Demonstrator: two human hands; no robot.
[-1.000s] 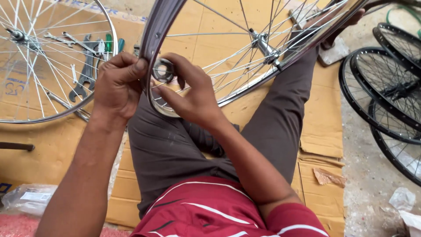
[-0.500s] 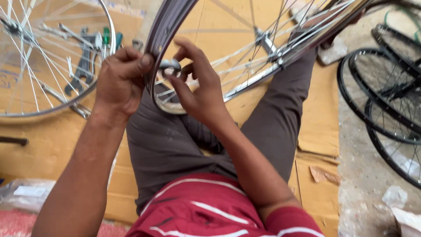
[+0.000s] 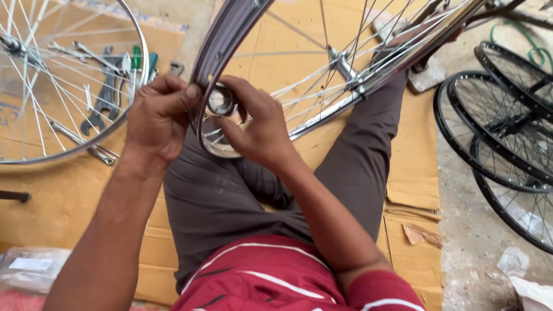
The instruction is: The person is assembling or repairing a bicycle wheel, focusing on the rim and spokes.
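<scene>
The person sits on flattened cardboard (image 3: pixel 415 173) with a bicycle wheel rim (image 3: pixel 230 34) propped across the lap, its chrome spokes running up to the hub (image 3: pixel 343 66) at about one o'clock from the hands. The left hand (image 3: pixel 158 115) is clamped on the rim's edge, thumb pressed over the outer lip. The right hand (image 3: pixel 259 129) is curled close, fingertips pinched on a small round metal tool (image 3: pixel 220 101), probably a spoke key, set against the inner side of the rim; the fingers hide what it grips, so I cannot be certain.

As a judgement, the wheel looks well advanced: the spokes that show are laced from hub to rim, and what seems left is going round and tightening them one by one. How many are already done cannot be told from here.

At ten o'clock lies a second spoked wheel (image 3: pixel 138 63) flat on the cardboard, with spanners (image 3: pixel 103 95) and green-handled screwdrivers (image 3: pixel 136 57) beneath it. At three o'clock, well apart, black-rimmed wheels (image 3: pixel 461 144) rest on the bare floor.
</scene>
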